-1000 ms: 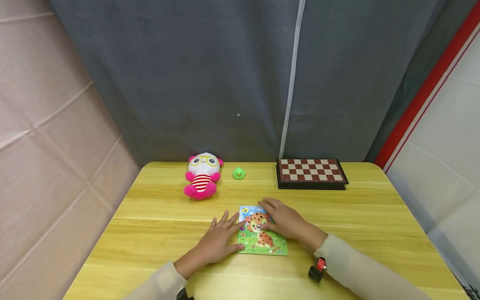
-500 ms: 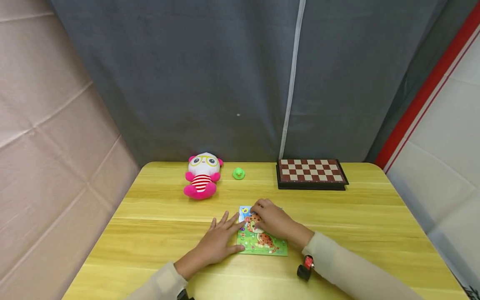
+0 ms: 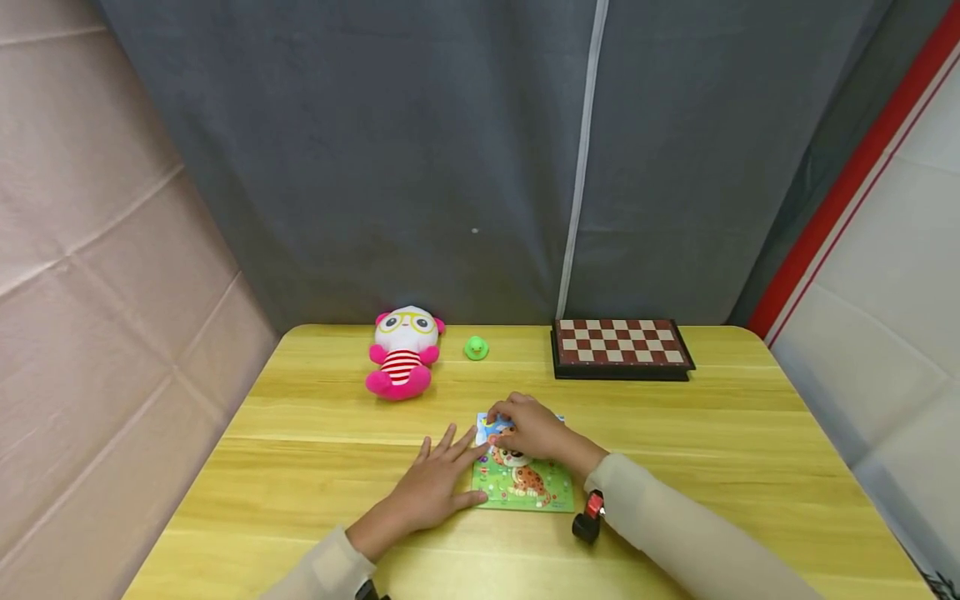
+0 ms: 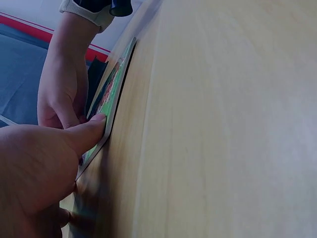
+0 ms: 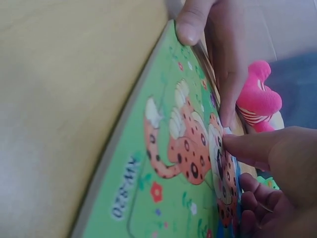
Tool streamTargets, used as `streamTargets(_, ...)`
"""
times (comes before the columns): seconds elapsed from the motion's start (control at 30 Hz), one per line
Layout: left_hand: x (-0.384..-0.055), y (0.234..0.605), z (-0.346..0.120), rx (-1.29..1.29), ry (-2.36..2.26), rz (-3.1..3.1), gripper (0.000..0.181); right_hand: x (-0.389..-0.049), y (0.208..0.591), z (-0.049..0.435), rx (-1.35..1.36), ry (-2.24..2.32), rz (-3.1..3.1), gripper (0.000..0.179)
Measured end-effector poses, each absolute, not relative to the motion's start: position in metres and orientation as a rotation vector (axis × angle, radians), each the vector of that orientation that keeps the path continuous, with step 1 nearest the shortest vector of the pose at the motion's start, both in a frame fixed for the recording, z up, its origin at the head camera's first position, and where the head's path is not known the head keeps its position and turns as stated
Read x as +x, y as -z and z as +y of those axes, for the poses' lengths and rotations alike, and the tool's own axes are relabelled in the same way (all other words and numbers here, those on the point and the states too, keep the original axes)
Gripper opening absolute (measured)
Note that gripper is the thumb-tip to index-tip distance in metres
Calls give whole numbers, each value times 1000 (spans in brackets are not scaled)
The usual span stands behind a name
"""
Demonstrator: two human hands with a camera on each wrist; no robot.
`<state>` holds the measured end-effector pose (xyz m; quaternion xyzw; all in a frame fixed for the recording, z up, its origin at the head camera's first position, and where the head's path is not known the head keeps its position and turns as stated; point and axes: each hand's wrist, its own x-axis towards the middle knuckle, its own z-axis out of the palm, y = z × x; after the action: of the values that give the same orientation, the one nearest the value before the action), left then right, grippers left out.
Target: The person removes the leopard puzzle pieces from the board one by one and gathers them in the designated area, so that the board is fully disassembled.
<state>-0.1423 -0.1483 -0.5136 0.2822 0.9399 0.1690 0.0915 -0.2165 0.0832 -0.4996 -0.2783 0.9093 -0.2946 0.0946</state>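
A square jigsaw puzzle board [image 3: 551, 492] with a spotted leopard on a green and blue ground lies flat on the table. My left hand [image 3: 431, 490] rests along its left edge, fingers spread, the thumb on the lower left corner. Over the upper left part of the picture is my right hand [image 3: 534, 429]. In the right wrist view the right thumb [image 5: 247, 146] touches the leopard's face, and bent fingers [image 5: 255, 203] lie at the far edge. The thumb stands apart from those fingers, with no lifted piece showing between them. Part of the leopard's head is covered by this hand.
Behind the board, a pink and white plush panda [image 3: 405, 354] and a small green toy duck [image 3: 476, 348] stand on the wooden table [image 3: 300, 442]. A folded checkered chess box [image 3: 621, 350] sits at the back right. A grey curtain [image 3: 420, 167] hangs behind.
My right hand has slid left across the board, from its upper right to the leopard's head, its fingers bending more. My left hand stays in place.
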Motion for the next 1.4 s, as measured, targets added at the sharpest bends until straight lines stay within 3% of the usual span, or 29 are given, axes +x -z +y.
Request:
streamTargets(0.73,-141,514,-145,821,-478,2795,70,-224,494,76,-705,867,2605,27)
streamTargets(1.4,-122,502,-123,611,-520,2824,69,-221,494,76,-703,917,2613,30)
